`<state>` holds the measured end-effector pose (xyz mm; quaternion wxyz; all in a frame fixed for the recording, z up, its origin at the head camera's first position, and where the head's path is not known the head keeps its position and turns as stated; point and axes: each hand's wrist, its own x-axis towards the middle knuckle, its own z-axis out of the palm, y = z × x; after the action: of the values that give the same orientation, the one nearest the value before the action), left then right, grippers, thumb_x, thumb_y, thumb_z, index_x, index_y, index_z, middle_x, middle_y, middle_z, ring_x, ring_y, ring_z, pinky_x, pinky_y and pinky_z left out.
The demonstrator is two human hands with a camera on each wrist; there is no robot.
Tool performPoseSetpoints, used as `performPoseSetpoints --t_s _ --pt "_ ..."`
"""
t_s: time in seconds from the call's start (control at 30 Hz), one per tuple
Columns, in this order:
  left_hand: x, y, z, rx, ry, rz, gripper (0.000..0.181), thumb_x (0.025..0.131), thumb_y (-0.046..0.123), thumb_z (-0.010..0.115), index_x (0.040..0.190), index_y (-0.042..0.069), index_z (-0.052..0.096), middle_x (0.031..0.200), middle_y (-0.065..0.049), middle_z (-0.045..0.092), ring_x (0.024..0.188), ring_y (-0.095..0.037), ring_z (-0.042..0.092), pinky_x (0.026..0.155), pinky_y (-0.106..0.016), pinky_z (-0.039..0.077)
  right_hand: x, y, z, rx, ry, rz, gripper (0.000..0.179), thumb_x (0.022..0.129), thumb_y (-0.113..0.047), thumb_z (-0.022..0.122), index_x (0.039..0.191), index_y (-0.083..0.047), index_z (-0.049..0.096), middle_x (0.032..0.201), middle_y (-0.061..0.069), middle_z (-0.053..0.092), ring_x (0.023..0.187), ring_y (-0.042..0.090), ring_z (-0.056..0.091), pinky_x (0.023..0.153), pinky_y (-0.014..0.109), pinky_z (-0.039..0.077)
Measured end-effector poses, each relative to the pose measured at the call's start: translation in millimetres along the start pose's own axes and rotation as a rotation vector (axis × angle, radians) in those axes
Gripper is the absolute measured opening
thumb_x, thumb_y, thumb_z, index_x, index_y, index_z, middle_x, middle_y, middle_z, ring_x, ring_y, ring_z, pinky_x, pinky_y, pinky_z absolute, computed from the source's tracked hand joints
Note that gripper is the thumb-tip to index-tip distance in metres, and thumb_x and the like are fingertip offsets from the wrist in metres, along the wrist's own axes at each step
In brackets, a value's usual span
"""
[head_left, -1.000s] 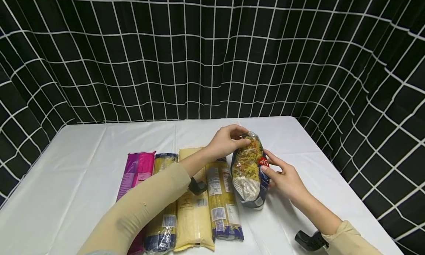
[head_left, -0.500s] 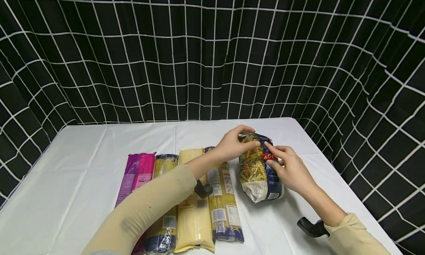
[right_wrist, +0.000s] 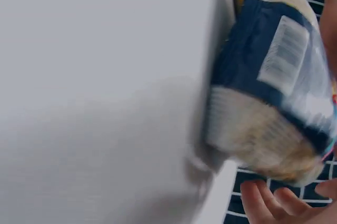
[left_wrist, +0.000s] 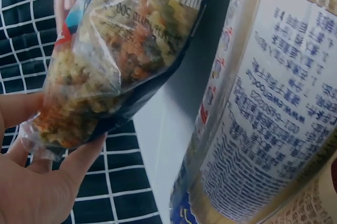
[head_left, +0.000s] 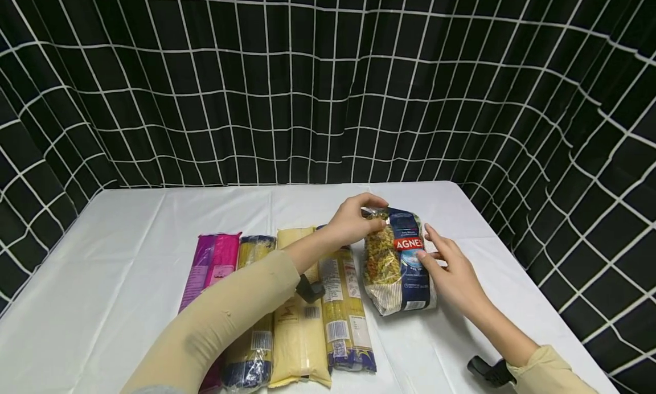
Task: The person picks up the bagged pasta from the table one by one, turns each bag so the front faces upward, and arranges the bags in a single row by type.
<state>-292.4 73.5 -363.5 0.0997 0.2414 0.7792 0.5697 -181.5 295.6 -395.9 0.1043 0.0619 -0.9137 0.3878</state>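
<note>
A dark blue bag of coloured spiral pasta (head_left: pixel 412 280) with a clear window and a red AGNESI label leans at the right end of a row of packs. My left hand (head_left: pixel 353 220) pinches its upper end, thumb in front and fingers behind; the left wrist view shows this grip on the gathered plastic (left_wrist: pixel 37 137). Beside the bag's right edge is my right hand (head_left: pixel 453 271), its thumb touching the front near the label and its fingers loosely extended. In the right wrist view, the fingers (right_wrist: pixel 258 203) are spread near the bag's end.
Left of the bag lie a spaghetti pack (head_left: pixel 351 331), a pale yellow pack (head_left: pixel 299 348), another spaghetti pack (head_left: pixel 248 348) and a pink-purple pack (head_left: pixel 220 257), side by side. They rest on a white-covered table (head_left: pixel 118 269). A black gridded curtain (head_left: pixel 328 86) surrounds its far sides.
The bag has turned about its long axis, so its blue label side now faces up instead of the clear pasta side. The right hand has shifted slightly right, its fingers now off the front.
</note>
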Motion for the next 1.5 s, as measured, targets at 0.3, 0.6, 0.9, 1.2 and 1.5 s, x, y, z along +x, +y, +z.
performPoseSetpoints --t_s 0.3,0.6,0.9,1.2,1.5 --pt "-4.9 -6.5 -8.2 0.049 -0.003 0.009 0.036 0.101 0.003 0.066 0.136 0.010 0.064 0.141 -0.008 0.062 0.125 -0.029 0.060 0.086 -0.033 0.056 -5.3 12 4 0.247 -0.166 0.265 0.063 0.113 -0.031 0.046 0.168 -0.019 0.017 0.153 0.029 0.048 0.121 0.021 0.061 0.095 0.025 0.052" --pt "-2.8 -11.8 -7.9 -0.006 -0.014 -0.046 0.043 0.099 -0.008 0.055 0.138 0.008 0.061 0.146 -0.012 0.057 0.092 -0.021 0.058 0.057 -0.024 0.042 -1.3 13 12 0.434 -0.151 0.342 0.067 0.110 -0.027 0.054 0.168 -0.026 0.019 0.151 0.032 0.046 0.099 0.002 0.062 0.084 0.022 0.054" --pt "9.0 -23.8 -5.5 -0.008 0.004 -0.114 0.040 0.102 -0.004 0.057 0.137 0.014 0.064 0.150 -0.017 0.052 0.091 -0.022 0.059 0.056 -0.025 0.038 8.5 19 15 0.401 -0.082 0.356 0.064 0.108 -0.029 0.058 0.165 -0.022 0.030 0.145 0.032 0.054 0.089 0.005 0.067 0.079 0.025 0.058" --pt "43.9 -28.4 -3.0 0.020 0.065 -0.119 0.035 0.099 0.001 0.068 0.132 0.012 0.070 0.136 -0.016 0.062 0.109 -0.027 0.067 0.066 -0.025 0.051 37.4 36 1 0.473 -0.039 0.372 0.064 0.107 -0.030 0.061 0.163 -0.015 0.035 0.102 -0.009 0.071 0.077 0.004 0.068 0.070 0.025 0.059" --pt "94.2 -26.7 16.2 -0.030 0.313 -0.212 0.031 0.098 0.005 0.071 0.129 0.008 0.070 0.132 -0.013 0.064 0.115 -0.028 0.063 0.085 -0.033 0.057 90.8 55 -11 0.513 0.009 0.423 0.062 0.106 -0.024 0.063 0.161 -0.010 0.038 0.088 -0.017 0.064 0.075 0.000 0.065 0.067 0.020 0.057"
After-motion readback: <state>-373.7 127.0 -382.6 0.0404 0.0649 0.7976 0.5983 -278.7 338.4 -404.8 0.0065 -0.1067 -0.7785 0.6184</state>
